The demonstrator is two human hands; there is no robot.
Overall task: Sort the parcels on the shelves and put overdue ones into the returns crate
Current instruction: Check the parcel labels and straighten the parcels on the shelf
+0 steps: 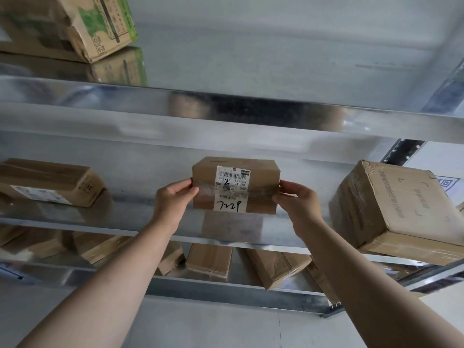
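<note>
- Left hand [173, 197]: I see it closed on the left end of a small brown parcel [236, 185], thumb on the front face, fingers hidden behind the box.
- Right hand [298, 202]: closed on the right end of the same parcel, thumb forward at the taped seam.
- The small brown parcel stands on the middle shelf [125, 219], near its centre, front face turned toward me. I cannot tell whether its base fully rests on the metal or is lifted slightly; a reflection shows just under it.
- A white shipping label [232, 188] runs down the parcel's front, with barcodes, the print "J4-J10" and a handwritten mark reading roughly "7229". Clear tape crosses it.
- On the same shelf, well apart to the left, lies a flat carton [50, 182] with a label on its side.
- To the right, near the right hand but not touching it, sits a large taped carton [391, 209], tilted and overhanging the shelf edge.
- Upper shelf [251, 106]: a dented green-printed carton [75, 23] at the far left.
- Lower shelf [226, 290]: several brown boxes [209, 258] lie side by side, some at an angle.
- I see no crate from this view.
</note>
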